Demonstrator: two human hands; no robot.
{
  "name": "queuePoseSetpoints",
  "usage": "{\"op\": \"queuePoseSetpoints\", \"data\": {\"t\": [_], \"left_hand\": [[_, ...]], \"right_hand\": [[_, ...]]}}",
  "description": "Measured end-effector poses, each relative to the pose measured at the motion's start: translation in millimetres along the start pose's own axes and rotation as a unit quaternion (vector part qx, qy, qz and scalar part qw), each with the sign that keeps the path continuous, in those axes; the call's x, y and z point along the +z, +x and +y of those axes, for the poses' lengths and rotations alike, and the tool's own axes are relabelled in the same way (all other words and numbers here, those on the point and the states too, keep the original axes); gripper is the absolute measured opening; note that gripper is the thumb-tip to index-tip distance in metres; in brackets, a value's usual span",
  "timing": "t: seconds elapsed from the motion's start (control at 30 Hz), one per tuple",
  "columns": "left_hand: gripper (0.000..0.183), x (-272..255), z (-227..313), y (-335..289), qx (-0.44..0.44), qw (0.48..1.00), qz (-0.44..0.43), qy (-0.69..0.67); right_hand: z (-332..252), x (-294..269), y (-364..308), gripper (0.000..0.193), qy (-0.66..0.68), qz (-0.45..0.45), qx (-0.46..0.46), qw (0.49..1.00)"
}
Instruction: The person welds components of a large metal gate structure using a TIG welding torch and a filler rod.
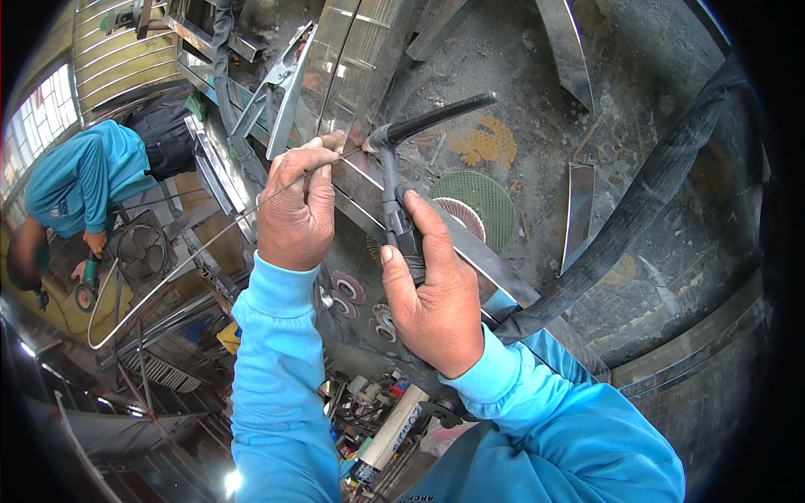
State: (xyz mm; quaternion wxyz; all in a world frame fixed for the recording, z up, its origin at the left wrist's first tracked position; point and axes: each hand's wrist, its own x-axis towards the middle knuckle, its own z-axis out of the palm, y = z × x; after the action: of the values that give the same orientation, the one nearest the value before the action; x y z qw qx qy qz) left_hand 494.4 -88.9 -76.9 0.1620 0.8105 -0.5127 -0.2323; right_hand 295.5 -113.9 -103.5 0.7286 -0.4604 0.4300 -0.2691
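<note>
My left hand (298, 210) is closed with its fingertips pinching a thin filler rod (225, 228), whose long tail curves away to the lower left. In my right hand (440, 298) is a black TIG welding torch (391, 180), gripped by its handle between thumb and fingers. The torch's long back cap points up and to the right. Its head is close to the rod's end, above the shiny metal bars (359, 174); whether rod and torch touch the metal I cannot tell. A locking clamp (292, 92) sits on the bars just beyond my left hand.
A green round disc (490, 205) and a pinkish flap disc (464, 218) lie right of the torch. A thick black sheathed cable (654, 201) arcs along the right. At left, a bent-over co-worker (101, 172) holds an angle grinder (88, 287) near a fan (142, 251). Loose metal strips (579, 205) lie on the worktop.
</note>
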Motion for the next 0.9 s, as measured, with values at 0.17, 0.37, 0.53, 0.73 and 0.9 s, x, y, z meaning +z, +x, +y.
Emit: {"op": "queuePoseSetpoints", "data": {"t": [0.17,0.37,0.53,0.73,0.9], "left_hand": [[0.017,-0.4,-5.8,0.7,0.014,1.0,-0.002,0.007],[0.013,-0.1,-10.2,3.3,0.035,0.999,0.006,0.018],[0.011,6.2,-2.3,1.9,0.048,0.996,0.065,0.043],[0.051,30.6,0.4,-27.2,-0.028,0.986,0.156,0.049],[0.042,42.3,81.8,-114.3,-0.157,0.92,0.161,-0.319]], "right_hand": [[1.0,3.5,-0.5,0.07,0.028,0.008,0.016,0.999],[0.4,-0.7,-7.0,0.072,0.06,0.021,0.069,0.996],[-19.1,-19.2,-14.4,0.066,0.104,0.011,0.056,0.993],[-74.7,-68.7,-48.4,0.067,0.113,-0.082,0.017,0.99],[-116.7,-117.4,-89.9,0.057,0.023,-0.169,-0.056,0.984]]}}
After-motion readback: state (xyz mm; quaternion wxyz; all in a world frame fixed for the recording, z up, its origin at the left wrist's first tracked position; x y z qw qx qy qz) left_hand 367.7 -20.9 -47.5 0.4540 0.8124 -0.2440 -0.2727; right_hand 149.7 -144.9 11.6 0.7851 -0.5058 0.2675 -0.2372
